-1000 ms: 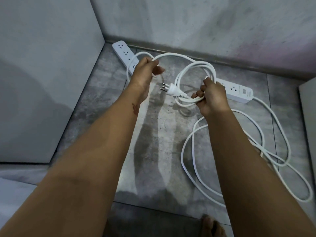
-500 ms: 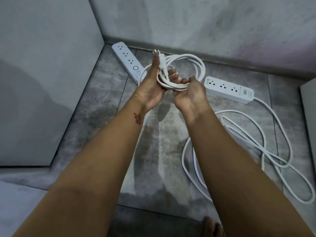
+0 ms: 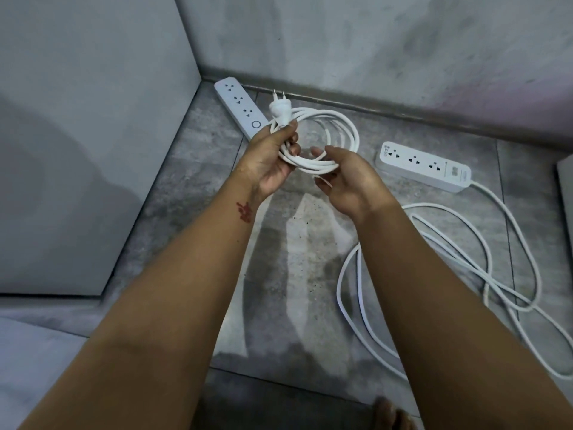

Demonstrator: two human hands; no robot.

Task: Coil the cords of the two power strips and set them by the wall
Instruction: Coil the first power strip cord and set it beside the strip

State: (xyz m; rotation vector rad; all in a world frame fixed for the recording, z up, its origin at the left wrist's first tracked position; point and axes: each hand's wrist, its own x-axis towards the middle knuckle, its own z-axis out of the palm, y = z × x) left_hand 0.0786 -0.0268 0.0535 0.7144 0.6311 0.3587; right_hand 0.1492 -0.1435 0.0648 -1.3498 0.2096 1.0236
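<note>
My left hand [image 3: 273,159] grips a coiled white cord [image 3: 344,128] above the floor, with its plug [image 3: 277,111] sticking up past my fingers. This cord belongs to the left power strip [image 3: 238,107], which lies on the floor in the corner by the wall. My right hand [image 3: 347,178] is beside the coil's lower edge, fingers loosely curved, thumb touching the cord. The second power strip [image 3: 424,166] lies to the right, its long white cord [image 3: 465,274] spread in loose loops over the floor.
Grey walls meet in a corner, with a dark baseboard [image 3: 372,108] along the far wall. A grey panel [image 3: 93,119] stands on the left. A toe [image 3: 390,414] shows at the bottom edge. A dark slab edge [image 3: 566,187] is at far right.
The two hands came together and the cord loops gathered into one coil in my left hand. My right hand has loosened off the coil and drawn slightly right. The plug now points up.
</note>
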